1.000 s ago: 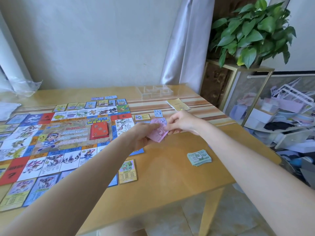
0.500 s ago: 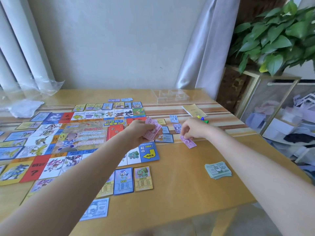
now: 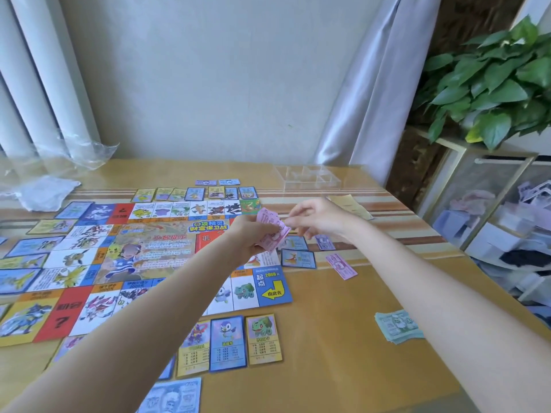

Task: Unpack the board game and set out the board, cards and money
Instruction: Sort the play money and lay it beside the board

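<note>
One wooden table (image 3: 343, 338) carries the game board (image 3: 143, 257), ringed by cards (image 3: 264, 338). A green stack of bills (image 3: 398, 326) lies well right of it. The left hand (image 3: 249, 238) grips pink bills (image 3: 272, 231) above the board's right edge; the right hand (image 3: 317, 219) pinches their top corner. One pink bill (image 3: 341, 266) lies flat nearby.

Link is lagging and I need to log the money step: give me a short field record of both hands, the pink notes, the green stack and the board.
left hand: grips a bundle of pink notes above the board's right edge
right hand: fingers pinch at the top note of that bundle
laid pink note: flat on the table, right of the board
green stack: on the table near the right forearm, untouched
board: unfolded flat, cards along its far, right and near edges
</note>
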Available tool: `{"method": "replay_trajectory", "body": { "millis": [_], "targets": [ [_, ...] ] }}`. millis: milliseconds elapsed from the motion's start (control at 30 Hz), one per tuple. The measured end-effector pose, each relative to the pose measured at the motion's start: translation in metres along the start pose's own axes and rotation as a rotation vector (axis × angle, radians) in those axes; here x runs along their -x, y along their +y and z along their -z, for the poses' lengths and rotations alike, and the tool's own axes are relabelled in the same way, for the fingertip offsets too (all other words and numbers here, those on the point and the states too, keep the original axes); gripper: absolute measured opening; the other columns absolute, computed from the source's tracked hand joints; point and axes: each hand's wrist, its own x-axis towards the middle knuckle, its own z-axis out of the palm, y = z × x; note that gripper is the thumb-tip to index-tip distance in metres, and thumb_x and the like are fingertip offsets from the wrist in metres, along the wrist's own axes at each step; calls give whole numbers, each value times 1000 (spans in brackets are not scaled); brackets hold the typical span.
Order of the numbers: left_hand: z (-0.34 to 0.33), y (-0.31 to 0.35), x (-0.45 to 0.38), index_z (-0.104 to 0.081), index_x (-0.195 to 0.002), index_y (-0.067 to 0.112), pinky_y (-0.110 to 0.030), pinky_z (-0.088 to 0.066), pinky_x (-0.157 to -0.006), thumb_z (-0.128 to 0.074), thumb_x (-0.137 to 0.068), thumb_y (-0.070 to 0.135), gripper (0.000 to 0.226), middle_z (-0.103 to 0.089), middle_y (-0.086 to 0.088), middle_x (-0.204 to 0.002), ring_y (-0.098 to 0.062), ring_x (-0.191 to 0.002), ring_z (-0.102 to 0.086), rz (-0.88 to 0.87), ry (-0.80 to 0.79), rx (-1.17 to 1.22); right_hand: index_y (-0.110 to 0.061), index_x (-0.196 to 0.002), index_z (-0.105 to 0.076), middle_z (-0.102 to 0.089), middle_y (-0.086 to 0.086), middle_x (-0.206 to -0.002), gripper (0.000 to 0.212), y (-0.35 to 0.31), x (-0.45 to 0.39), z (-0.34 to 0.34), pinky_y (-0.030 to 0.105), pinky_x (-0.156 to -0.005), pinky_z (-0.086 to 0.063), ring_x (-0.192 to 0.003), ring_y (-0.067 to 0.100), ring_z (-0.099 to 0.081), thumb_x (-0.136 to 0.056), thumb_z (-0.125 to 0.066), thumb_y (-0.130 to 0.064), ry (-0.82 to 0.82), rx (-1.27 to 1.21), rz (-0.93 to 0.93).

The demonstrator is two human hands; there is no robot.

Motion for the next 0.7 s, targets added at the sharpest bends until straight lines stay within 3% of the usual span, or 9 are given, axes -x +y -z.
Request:
{"method": "replay_trajectory", "body": {
  "millis": [167, 267, 367, 467, 600, 700],
  "targets": [
    [37, 22, -19, -56, -113, -4, -20, -55, -58, -64, -86, 5, 30, -63, -11, -91, -16, -77, -61, -33, 25, 35, 0, -100, -58, -62, 6, -69, 24, -27, -46, -25, 15, -45, -45, -46, 5, -57, -79, -70, 2, -61, -31, 36],
    [66, 37, -33, -58, -99, 1, -21, -55, -57, -55, -93, 13, 14, -62, -10, -86, -16, -73, -61, -63, 33, 70, -4, -86, -58, -63, 2, -58, 15, -43, -85, -41, 15, -42, -45, -39, 3, -56, -79, -70, 3, -52, 0, 64],
    [99, 49, -49, -56, -82, 6, -24, -53, -54, -45, -97, 8, 19, -59, -10, -80, -17, -68, -58, -126, 168, 105, -8, -73, -56, -63, 6, -57, 19, -59, -127, -68, 19, -43, -46, -39, 7, -58, -79, -69, 4, -10, 11, 124],
    [140, 57, -57, -55, -92, 2, -22, -54, -53, -43, -96, 1, 13, -59, -11, -78, -17, -63, -60, -165, 323, 195, -9, -72, -55, -61, 11, -65, 20, -74, -168, -99, 18, -40, -46, -46, 15, -59, -79, -69, 2, 70, -58, 146],
    [194, 63, -62, -51, -106, -5, -25, -56, -59, -39, -95, -5, 16, -63, -17, -80, -13, -50, -67, -212, 400, 304, -5, -81, -61, -55, 4, -64, 7, -86, -227, -131, 13, -32, -32, -34, 6, -48, -81, -68, -3, 284, -131, 40],
    [220, 63, -66, -51, -107, -8, -25, -57, -56, -41, -96, -1, 16, -64, -19, -78, -14, -50, -67, -200, 426, 280, 7, -96, -66, -67, 14, -85, 21, -83, -268, -151, 23, -52, -48, -63, 20, -62, -79, -69, -6, 315, 60, 3]
  ]
}}
